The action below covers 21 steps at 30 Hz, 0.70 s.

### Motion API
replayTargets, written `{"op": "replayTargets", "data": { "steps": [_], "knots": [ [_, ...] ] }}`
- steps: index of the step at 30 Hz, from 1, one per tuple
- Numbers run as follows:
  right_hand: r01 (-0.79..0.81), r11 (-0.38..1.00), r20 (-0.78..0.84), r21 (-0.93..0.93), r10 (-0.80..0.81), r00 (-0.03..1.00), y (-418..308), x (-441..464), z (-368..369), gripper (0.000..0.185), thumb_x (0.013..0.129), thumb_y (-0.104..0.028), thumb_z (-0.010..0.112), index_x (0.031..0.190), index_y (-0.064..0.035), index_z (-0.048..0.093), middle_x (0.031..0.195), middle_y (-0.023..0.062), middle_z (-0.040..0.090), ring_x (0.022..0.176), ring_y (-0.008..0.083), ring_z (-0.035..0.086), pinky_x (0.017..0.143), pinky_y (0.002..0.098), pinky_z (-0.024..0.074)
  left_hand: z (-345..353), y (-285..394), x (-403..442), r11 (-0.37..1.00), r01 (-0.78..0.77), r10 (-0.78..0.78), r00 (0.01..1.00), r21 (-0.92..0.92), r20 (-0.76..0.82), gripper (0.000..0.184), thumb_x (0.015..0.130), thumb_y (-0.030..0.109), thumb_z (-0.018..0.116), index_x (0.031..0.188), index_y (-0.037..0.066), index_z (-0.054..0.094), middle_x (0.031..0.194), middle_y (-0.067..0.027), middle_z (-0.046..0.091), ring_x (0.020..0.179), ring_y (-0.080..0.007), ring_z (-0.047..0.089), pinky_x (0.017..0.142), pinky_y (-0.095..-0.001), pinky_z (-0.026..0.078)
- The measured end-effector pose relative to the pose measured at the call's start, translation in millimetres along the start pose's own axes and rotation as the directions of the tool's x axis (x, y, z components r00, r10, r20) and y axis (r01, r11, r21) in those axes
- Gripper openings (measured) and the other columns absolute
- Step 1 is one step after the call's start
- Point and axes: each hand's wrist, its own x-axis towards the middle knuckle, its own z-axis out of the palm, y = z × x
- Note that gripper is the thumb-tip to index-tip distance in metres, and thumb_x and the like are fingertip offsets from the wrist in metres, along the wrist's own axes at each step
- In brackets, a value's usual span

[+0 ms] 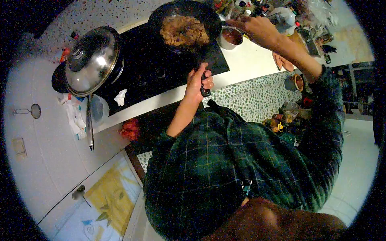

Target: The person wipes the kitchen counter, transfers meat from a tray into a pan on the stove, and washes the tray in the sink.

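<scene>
My left hand (pixel 198 83) is wrapped round the black handle (pixel 205 91) of a dark wok (pixel 157 20) on the cooktop. Brown, chunky food (pixel 184 31) lies in the wok. Over at the right, my right hand (pixel 255 28) is closed just above a small pale pot (pixel 230 47) with reddish-brown contents. Something thin seems to reach from its fingers toward the wok's rim, but its kind cannot be made out. The pot stands on the white counter beside the cooktop.
A second pan with a domed metal lid (pixel 90 64) stands on the left of the black cooktop (pixel 140 68), its handle jutting past the edge. A crumpled white tissue (pixel 120 97) lies near the front. Bottles and jars (pixel 245 8) crowd the back right of the white counter (pixel 255 60).
</scene>
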Motion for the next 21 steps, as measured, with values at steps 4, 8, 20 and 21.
{"op": "replayTargets", "data": {
  "steps": [4, 8, 20, 21],
  "knots": [
    [-0.104, 0.995, -0.193, -0.011, 0.100, 0.976, -6, 14, -36, 0.031, 0.075, -0.012, 0.056, 0.106, -0.0121, 0.059, 0.088, 0.0143, 0.062, 0.070, 0.0295, 0.063, 0.052, 0.0402, 0.0516, 5, -1, -1, 0.999, -0.041, 0.041, 0.996, 0.005, -0.078, 0.025, 0.084, 0.022, 0.061, 0.099, 0.008, 0.047, 0.064, -0.0017, 0.046, 0.044, -0.0077, 0.038, 0.036, -0.0211, 0.029],
    [-0.022, 0.999, -0.058, -0.040, 0.020, 0.998, 17, 55, 28, 0.057, 0.075, -0.014, 0.057, 0.128, -0.0256, 0.042, 0.091, 0.0117, 0.061, 0.067, 0.0289, 0.063, 0.053, 0.0380, 0.0511, 2, -1, -2, 1.000, -0.016, 0.016, 0.998, 0.005, -0.066, 0.025, 0.083, 0.022, 0.062, 0.098, 0.008, 0.049, 0.064, -0.0021, 0.047, 0.044, -0.0081, 0.038, 0.036, -0.0212, 0.028],
    [-0.148, 0.989, 0.078, 0.016, 0.146, 0.986, -16, 39, 24, 0.058, 0.075, -0.013, 0.057, 0.129, -0.0248, 0.040, 0.092, 0.0143, 0.061, 0.074, 0.0283, 0.064, 0.058, 0.0428, 0.0530, 0, 0, 1, 1.000, -0.003, 0.003, 0.999, 0.001, -0.039, 0.021, 0.083, 0.024, 0.063, 0.095, 0.011, 0.052, 0.064, -0.0008, 0.048, 0.044, -0.0071, 0.039, 0.036, -0.0206, 0.029],
    [-0.105, 0.993, 0.062, 0.052, 0.102, 0.993, -24, 33, 20, 0.054, 0.075, -0.013, 0.058, 0.125, -0.0243, 0.044, 0.088, 0.0143, 0.062, 0.073, 0.0292, 0.064, 0.057, 0.0416, 0.0530, -1, 1, 1, 1.000, -0.002, 0.002, 0.999, 0.005, -0.041, 0.021, 0.083, 0.024, 0.063, 0.095, 0.011, 0.052, 0.064, -0.0008, 0.048, 0.044, -0.0071, 0.039, 0.036, -0.0206, 0.029]
  ]
}}
